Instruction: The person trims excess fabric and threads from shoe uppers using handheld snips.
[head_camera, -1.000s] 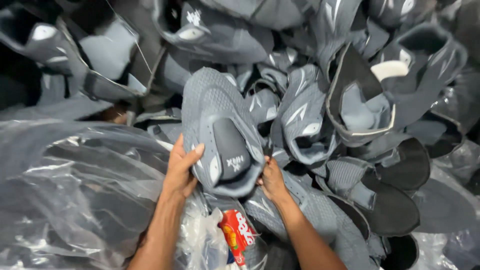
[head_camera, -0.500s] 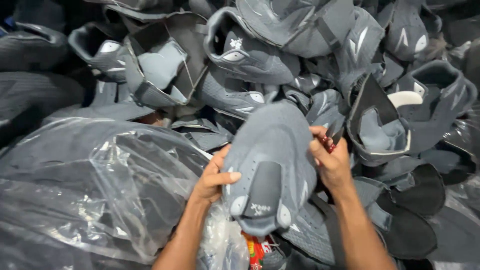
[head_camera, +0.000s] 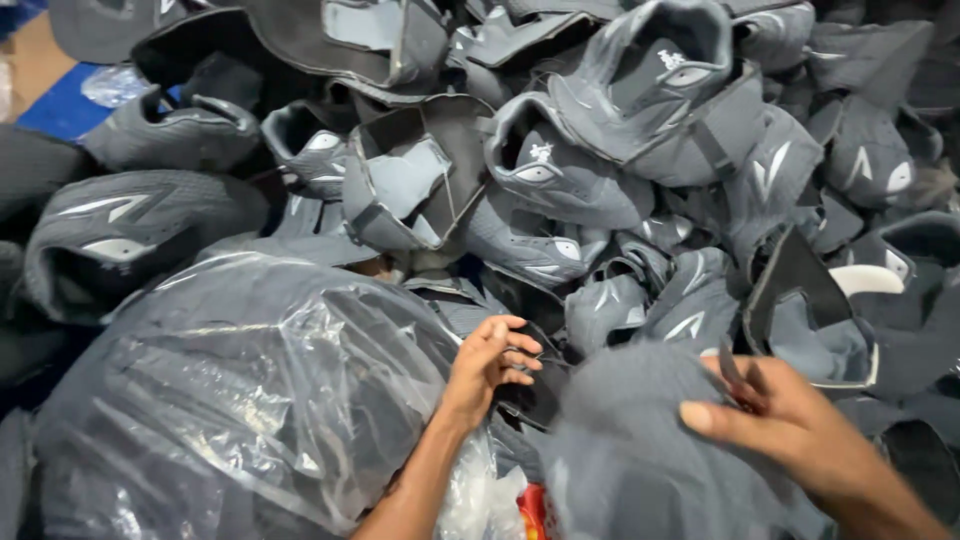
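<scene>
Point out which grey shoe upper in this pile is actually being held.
The grey knit upper at the bottom, pinched by the right hand. The others lie loose in the pile, and the left hand reaches into a gap.

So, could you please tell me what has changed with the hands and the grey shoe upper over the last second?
The grey shoe upper came down out of the pile towards the camera. The left hand let go of it and now reaches into the pile; the right hand alone grips it, fingers across its top. The plastic bag and pile stayed put.
</scene>
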